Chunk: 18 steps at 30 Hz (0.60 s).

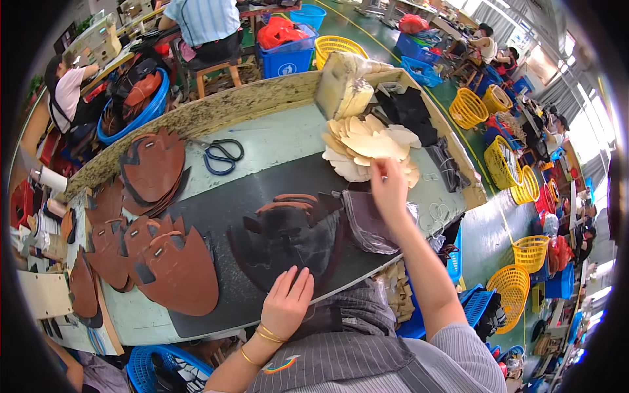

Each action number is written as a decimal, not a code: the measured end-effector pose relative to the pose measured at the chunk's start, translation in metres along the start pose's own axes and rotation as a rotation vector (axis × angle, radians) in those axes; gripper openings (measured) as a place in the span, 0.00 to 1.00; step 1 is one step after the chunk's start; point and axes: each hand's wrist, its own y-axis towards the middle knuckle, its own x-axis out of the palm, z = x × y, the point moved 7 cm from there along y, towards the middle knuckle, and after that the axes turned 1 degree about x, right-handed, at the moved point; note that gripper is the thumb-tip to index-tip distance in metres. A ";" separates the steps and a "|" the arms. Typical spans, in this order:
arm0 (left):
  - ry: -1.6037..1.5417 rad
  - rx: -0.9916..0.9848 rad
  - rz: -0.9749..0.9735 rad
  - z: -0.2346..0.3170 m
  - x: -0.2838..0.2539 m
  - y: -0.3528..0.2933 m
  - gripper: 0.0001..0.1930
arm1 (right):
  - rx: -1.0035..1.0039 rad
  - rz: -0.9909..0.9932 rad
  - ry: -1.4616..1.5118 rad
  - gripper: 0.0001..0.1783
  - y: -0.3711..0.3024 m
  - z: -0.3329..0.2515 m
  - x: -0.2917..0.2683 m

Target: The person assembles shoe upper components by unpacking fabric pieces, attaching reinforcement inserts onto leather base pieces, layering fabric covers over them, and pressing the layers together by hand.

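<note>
A dark, shoe-upper-shaped piece (pixel 288 242) with a sheen lies on the black mat (pixel 209 242); thin brown strips (pixel 288 204) lie along its far edge. My left hand (pixel 287 301) rests on its near edge, fingers stretched out and flat. At the right, my right hand (pixel 388 187) is at the near side of a pile of cream cut pieces (pixel 373 144), its fingers bent together. Whatever lies between those fingertips is too small to make out. Just left of the right forearm is a stack of dark purplish pieces (pixel 372 223), partly under clear plastic.
Stacks of brown leather pieces (pixel 180 268) cover the table's left side. Blue-handled scissors (pixel 221 157) lie near the back ledge (pixel 229 105). A sewing machine head (pixel 344 85) stands at the far right. Beyond are blue bins (pixel 288 62), yellow baskets (pixel 468 108) and seated people.
</note>
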 end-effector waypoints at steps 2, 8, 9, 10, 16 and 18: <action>-0.016 -0.008 0.040 0.004 -0.001 0.006 0.14 | -0.200 0.090 -0.127 0.08 0.032 0.028 0.003; -0.401 -0.192 0.087 -0.028 -0.020 0.045 0.15 | -0.287 -0.302 -0.315 0.12 0.059 0.061 0.043; -0.423 -0.218 0.129 -0.033 -0.024 0.051 0.14 | -0.281 -0.296 -0.329 0.10 0.062 0.065 0.041; -0.474 -0.255 0.137 -0.037 -0.028 0.059 0.12 | -0.274 -0.291 -0.346 0.09 0.062 0.057 0.035; -0.892 -0.577 0.230 -0.047 -0.011 0.115 0.09 | -0.851 0.101 -0.129 0.17 -0.009 -0.069 -0.036; -1.625 -0.815 0.452 -0.046 0.007 0.123 0.07 | -1.050 -0.034 -0.086 0.18 -0.049 -0.101 -0.040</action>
